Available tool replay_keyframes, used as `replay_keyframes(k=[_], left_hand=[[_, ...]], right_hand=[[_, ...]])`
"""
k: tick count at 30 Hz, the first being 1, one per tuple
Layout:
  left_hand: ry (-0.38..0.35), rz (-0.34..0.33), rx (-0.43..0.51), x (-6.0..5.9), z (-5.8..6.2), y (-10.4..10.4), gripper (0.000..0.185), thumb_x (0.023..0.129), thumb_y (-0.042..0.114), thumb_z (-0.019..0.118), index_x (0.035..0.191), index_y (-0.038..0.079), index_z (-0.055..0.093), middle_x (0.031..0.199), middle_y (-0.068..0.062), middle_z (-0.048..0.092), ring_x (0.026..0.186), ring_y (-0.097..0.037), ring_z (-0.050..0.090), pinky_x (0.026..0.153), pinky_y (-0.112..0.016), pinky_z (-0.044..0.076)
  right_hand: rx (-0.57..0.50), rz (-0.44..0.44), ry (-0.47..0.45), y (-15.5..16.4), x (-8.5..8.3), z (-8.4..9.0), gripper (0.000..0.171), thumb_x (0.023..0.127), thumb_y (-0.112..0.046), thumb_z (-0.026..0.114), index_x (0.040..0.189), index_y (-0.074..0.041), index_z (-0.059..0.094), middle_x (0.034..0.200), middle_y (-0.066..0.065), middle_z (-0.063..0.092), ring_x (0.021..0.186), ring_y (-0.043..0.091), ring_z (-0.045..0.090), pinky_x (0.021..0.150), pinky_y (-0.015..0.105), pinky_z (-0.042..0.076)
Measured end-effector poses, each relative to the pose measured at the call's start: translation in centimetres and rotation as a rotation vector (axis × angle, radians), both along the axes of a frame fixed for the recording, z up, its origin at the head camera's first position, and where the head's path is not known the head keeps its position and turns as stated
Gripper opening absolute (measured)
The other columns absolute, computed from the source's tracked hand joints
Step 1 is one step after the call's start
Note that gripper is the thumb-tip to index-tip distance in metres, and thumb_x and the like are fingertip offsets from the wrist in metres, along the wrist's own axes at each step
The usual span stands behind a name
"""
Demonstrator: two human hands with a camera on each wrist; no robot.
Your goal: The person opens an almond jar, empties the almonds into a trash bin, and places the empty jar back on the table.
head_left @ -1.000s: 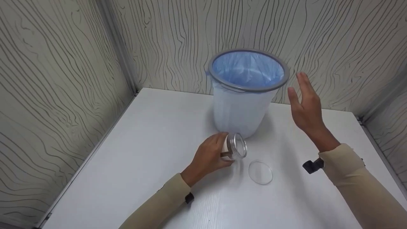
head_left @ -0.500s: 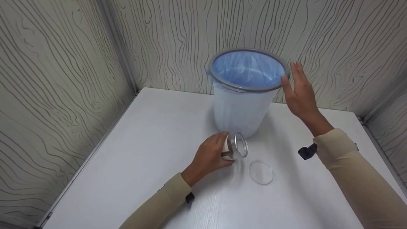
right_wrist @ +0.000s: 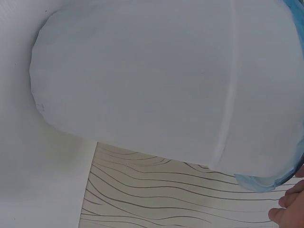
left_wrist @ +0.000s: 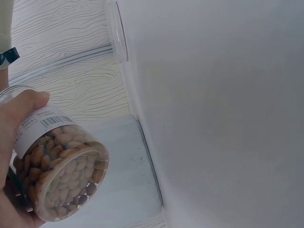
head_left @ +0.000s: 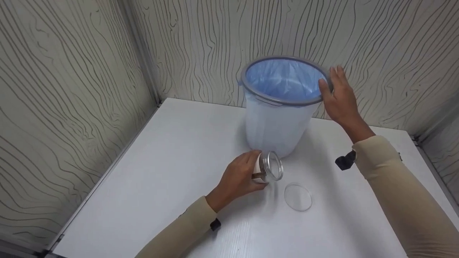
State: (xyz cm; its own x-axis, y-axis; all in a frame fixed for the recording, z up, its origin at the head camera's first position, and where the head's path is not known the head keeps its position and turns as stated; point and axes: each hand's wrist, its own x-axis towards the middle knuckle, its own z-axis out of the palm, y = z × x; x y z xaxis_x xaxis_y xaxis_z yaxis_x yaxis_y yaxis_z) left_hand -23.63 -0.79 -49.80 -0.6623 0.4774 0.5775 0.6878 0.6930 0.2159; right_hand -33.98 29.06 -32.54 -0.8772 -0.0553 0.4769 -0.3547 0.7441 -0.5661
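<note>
The left hand point(head_left: 238, 179) grips a clear cylindrical plastic jar of almonds point(head_left: 267, 167), fingers and thumb curled round its white labelled wall. The jar is tilted on its side just above the white bench point(head_left: 172, 165), its open mouth turned toward the person's right; the left wrist view shows the almonds packed against its transparent base point(left_wrist: 66, 183). A round clear plastic lid point(head_left: 298, 197) lies flat on the bench just to the right of the jar, apart from both hands. Directly behind the jar stands a white plastic waste bin lined with a blue bag point(head_left: 278, 122), topped by a grey rim. The right hand point(head_left: 340, 98) rests against the right side of that rim, fingers straight and spread, holding nothing; the thumb lies on the rim's edge. In the right wrist view, only the fingertips point(right_wrist: 289, 206) appear beside the blue bag. Beige sleeves cover both forearms. Walls with wavy dark lines enclose the bench on three sides.
</note>
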Motion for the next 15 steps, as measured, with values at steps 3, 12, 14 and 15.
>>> replay_keyframes(k=[3,12,14,15], left_hand=[[-0.002,-0.007,0.006,0.17,-0.05,0.01,0.093,0.069,0.047,0.091,0.142,0.007,0.048,0.134,-0.005,0.061,0.124,-0.018,0.059,0.106,-0.029,0.047],[-0.012,-0.016,0.02,0.23,0.08,0.07,0.091,0.07,0.045,0.091,0.141,0.007,0.049,0.134,-0.005,0.061,0.124,-0.018,0.059,0.106,-0.03,0.047],[-0.008,-0.021,0.023,0.19,0.23,0.03,0.091,0.07,0.044,0.091,0.141,0.007,0.049,0.134,-0.006,0.061,0.124,-0.018,0.059,0.106,-0.03,0.047],[-0.004,-0.022,0.024,0.13,0.3,0.01,0.091,0.07,0.045,0.091,0.141,0.007,0.049,0.134,-0.005,0.061,0.124,-0.018,0.059,0.106,-0.03,0.047]], right_hand=[[0.019,0.003,-0.02,0.0,-0.37,-0.02,0.076,0.107,-0.05,0.034,0.161,-0.001,0.015,0.17,0.015,0.002,0.156,0.029,-0.001,0.125,0.048,0.0],[0.05,0.072,-0.093,-0.01,-0.82,0.0,0.08,0.107,-0.054,0.029,0.161,0.001,0.007,0.169,0.016,-0.006,0.155,0.032,-0.008,0.123,0.053,-0.004],[0.055,0.094,-0.106,-0.02,-0.89,0.03,0.08,0.107,-0.052,0.028,0.16,0.003,0.005,0.169,0.018,-0.007,0.155,0.034,-0.008,0.123,0.052,-0.005],[0.048,0.11,-0.108,-0.04,-0.97,0.06,0.079,0.107,-0.05,0.028,0.159,0.005,0.005,0.168,0.019,-0.007,0.155,0.034,-0.009,0.124,0.051,-0.005]])
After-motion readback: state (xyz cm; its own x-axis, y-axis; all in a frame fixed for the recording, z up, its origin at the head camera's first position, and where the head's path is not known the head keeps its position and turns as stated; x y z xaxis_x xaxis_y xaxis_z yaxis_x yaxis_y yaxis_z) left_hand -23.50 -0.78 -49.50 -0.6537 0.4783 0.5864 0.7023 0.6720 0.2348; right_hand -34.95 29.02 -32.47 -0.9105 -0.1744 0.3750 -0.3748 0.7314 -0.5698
